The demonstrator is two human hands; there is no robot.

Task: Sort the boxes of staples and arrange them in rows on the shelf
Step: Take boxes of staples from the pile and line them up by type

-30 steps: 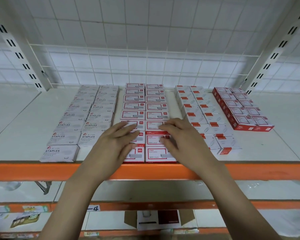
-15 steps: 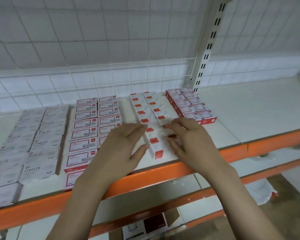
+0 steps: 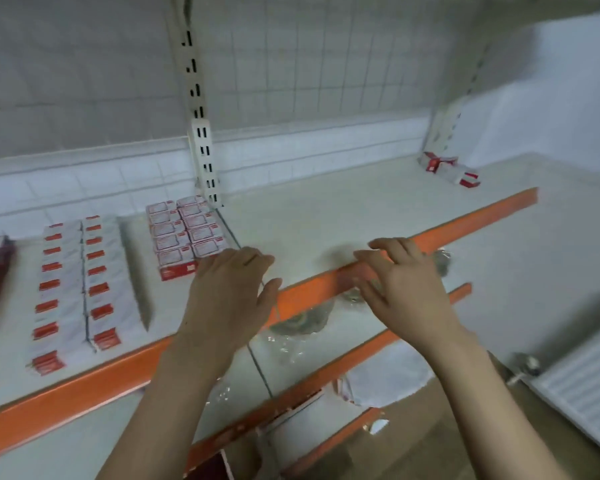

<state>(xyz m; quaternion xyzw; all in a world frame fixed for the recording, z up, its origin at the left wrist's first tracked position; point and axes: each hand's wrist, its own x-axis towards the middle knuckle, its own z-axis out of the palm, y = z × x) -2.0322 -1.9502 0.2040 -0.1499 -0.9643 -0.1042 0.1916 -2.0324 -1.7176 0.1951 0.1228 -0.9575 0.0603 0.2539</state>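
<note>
While both of my hands hang above the shelf edge, neither one holds anything.
Left hand (image 3: 227, 292): fingers loosely spread and relaxed, palm down, just beside the front corner of the red boxes.
Right hand (image 3: 407, 289): fingers lightly bent, empty, over the orange shelf edge (image 3: 465, 225).
Red boxes (image 3: 186, 233): two neat rows on the shelf (image 3: 326, 216), against the slotted upright (image 3: 205, 157).
White boxes with red labels (image 3: 78, 289): two long rows farther left, blurred.
Loose boxes (image 3: 451, 169): a small untidy cluster at the far right back corner, well apart from my hands.
Lower shelf: crumpled clear plastic wrap (image 3: 298, 327).
</note>
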